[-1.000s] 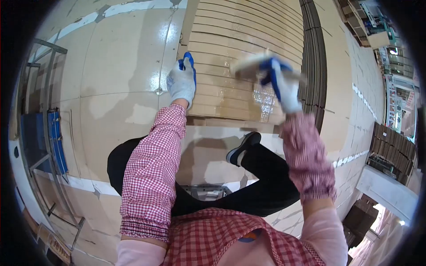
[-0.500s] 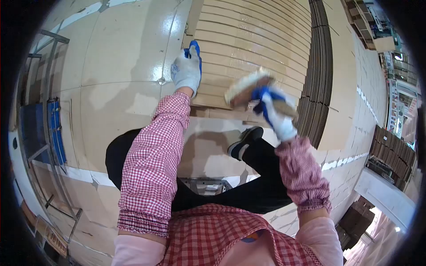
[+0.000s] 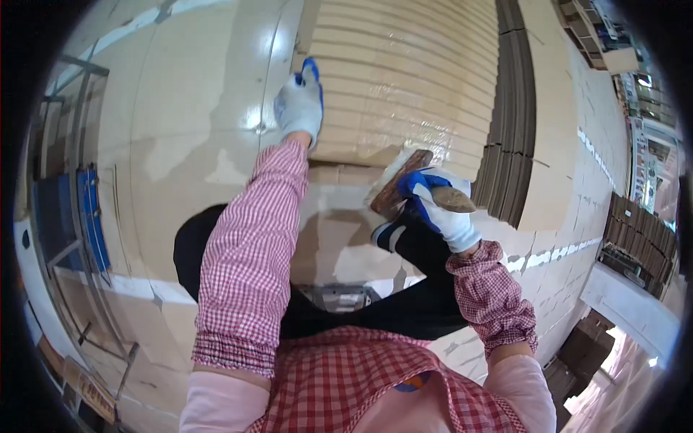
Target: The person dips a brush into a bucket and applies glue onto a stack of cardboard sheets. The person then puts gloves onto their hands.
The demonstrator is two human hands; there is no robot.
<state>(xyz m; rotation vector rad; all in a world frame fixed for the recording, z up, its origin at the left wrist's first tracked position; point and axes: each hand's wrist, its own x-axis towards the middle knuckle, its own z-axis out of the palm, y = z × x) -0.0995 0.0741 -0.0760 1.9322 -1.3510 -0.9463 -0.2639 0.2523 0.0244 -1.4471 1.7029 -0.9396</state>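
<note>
My right hand [image 3: 442, 206], in a white and blue glove, is closed round a wide brush [image 3: 390, 196] with a wooden body and pale bristles. Its rounded handle end sticks out past my fingers. The brush overlaps the near edge of a row of overlapping cardboard sheets [image 3: 404, 79], whose surface shows glossy wet-looking streaks. At the left edge of these sheets lies my left hand [image 3: 299, 108], gloved alike, its fingers stretched forward along the edge and part of them hidden underneath.
Stacked cardboard [image 3: 509, 144] runs along the right side of the sheets. A metal frame [image 3: 79, 180] stands on the tiled floor at the left, near a blue panel [image 3: 92, 216]. More cardboard stacks [image 3: 635, 242] are at the far right. My legs and one shoe [image 3: 390, 237] are close below.
My right hand has drawn the brush toward me, down to the near edge of the sheets, and turned it. My left hand stays at the left edge, nearly unmoved.
</note>
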